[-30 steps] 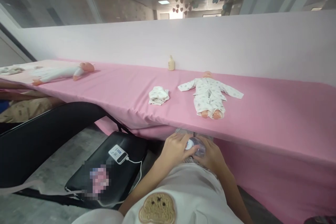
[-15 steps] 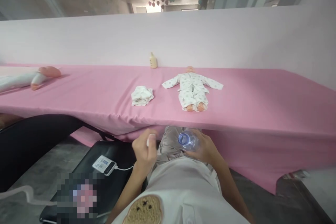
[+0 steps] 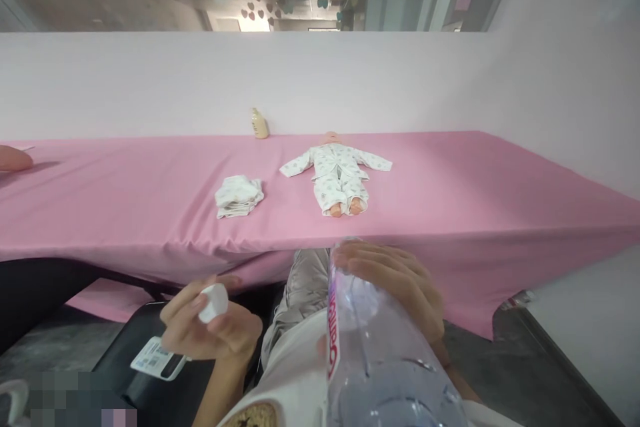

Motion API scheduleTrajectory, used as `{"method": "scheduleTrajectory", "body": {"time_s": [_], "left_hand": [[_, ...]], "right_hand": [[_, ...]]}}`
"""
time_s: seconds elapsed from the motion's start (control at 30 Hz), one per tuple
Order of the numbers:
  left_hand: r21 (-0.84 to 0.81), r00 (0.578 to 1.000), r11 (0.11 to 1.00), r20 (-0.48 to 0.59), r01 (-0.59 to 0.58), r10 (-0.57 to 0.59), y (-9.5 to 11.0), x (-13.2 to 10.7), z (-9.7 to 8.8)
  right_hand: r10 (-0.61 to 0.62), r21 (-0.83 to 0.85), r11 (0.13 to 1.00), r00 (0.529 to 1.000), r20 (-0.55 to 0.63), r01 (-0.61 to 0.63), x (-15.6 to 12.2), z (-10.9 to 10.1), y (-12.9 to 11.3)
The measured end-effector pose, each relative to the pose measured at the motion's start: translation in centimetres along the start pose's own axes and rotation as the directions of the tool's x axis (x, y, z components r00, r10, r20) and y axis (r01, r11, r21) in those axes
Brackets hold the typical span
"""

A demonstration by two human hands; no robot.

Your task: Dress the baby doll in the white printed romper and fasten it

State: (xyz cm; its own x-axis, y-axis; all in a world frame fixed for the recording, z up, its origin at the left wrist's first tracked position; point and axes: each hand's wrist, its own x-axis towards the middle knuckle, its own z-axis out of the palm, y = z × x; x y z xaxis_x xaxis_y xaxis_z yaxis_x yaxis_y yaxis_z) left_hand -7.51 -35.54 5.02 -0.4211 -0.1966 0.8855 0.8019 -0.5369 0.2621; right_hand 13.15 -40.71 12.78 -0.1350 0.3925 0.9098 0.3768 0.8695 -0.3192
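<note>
In my right hand [image 3: 400, 280] is a clear plastic bottle [image 3: 385, 353] with a strip of label on its side. The bottle is raised close to the camera, and my fingers wrap round its far end. My left hand [image 3: 215, 320] pinches a small white bottle cap [image 3: 214, 303] between thumb and fingers, above the black chair. On the pink-covered table ahead lies a baby doll [image 3: 337, 173] on its back, dressed in white patterned clothes with the arms spread. Left of the doll sits a folded white cloth [image 3: 239, 196].
A pale yellow bottle [image 3: 259, 124] stands against the white wall at the back of the pink table [image 3: 450, 193]. Another doll's head [image 3: 14, 159] shows at the left edge. A black chair [image 3: 145, 347] at lower left bears a white device [image 3: 157, 359].
My right hand has lifted the bottle from my lap up toward the camera and tipped it. My left hand has moved left and turned, showing the cap. The view has swung right.
</note>
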Motion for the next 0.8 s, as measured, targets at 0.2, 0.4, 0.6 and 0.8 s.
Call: {"method": "scheduleTrajectory", "body": {"time_s": [0.2,0.4,0.6,0.8], "left_hand": [[-0.014,0.970,1.000,0.241,-0.012,0.015,-0.3,-0.7,-0.6],[-0.049,0.965,0.998,0.260,0.038,-0.024,-0.8,-0.6,-0.9],[-0.164,0.930,0.949,0.303,0.269,-0.211,-0.1,0.2,-0.7],[-0.083,0.900,0.972,0.403,0.220,-0.169,0.0,0.0,-1.2]], "right_hand": [[-0.252,-0.083,0.965,0.966,-0.061,0.247,1.8,0.1,2.2],[-0.244,-0.059,0.968,0.970,-0.007,0.243,4.3,-0.7,2.8],[-0.218,-0.134,0.967,0.976,0.017,0.218,5.9,-0.5,1.7],[-0.398,-0.179,0.912,0.901,-0.173,0.369,6.8,-0.3,0.5]]}}
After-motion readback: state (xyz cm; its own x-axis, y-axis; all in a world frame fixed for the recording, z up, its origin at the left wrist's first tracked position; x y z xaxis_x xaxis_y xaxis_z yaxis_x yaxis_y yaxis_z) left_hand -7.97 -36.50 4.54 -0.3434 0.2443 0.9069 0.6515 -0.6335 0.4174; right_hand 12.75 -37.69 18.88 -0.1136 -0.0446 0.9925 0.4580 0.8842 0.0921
